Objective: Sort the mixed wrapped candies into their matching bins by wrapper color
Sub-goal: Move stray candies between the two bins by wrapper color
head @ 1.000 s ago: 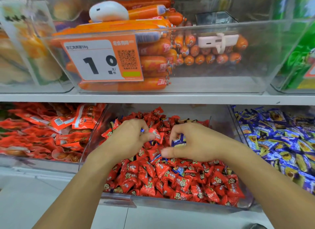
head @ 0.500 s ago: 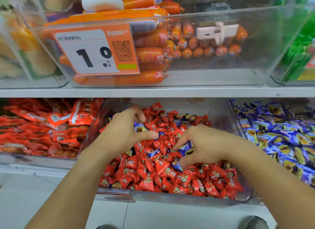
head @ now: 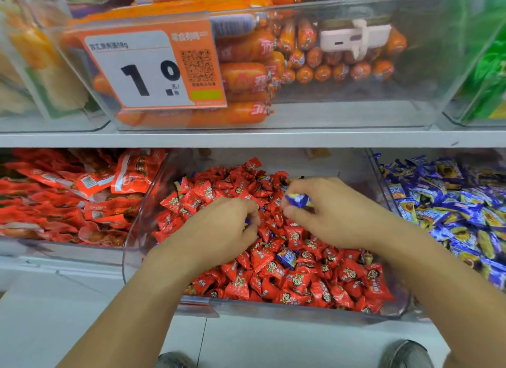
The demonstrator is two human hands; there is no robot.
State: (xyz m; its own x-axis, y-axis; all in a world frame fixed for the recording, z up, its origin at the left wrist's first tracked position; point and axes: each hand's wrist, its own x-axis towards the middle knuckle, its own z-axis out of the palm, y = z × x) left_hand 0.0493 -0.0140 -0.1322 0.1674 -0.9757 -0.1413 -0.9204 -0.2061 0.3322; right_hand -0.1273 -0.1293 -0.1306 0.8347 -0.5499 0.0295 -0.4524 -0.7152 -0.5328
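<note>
A clear middle bin (head: 301, 311) holds a heap of red-wrapped candies (head: 301, 280) with a few blue-wrapped ones mixed in, one blue candy (head: 286, 258) lying near the middle. My right hand (head: 336, 211) hovers over the heap and pinches a blue-wrapped candy (head: 298, 200) between thumb and fingers. My left hand (head: 221, 225) rests curled on the heap; a sliver of blue wrapper shows at its fingertips, and what it holds is hidden. The bin of blue-wrapped candies (head: 451, 203) stands to the right.
A bin of red snack packets (head: 68, 198) stands at the left. The shelf edge (head: 246, 137) runs above, carrying a clear bin of orange sausages (head: 246, 74) with a price tag (head: 153, 69). White floor and two shoe tips show below.
Both hands have moved over the red heap; my left hand has sunk down onto the candies and curled. My right hand still pinches a blue candy, now raised a little. The camera has come closer.
</note>
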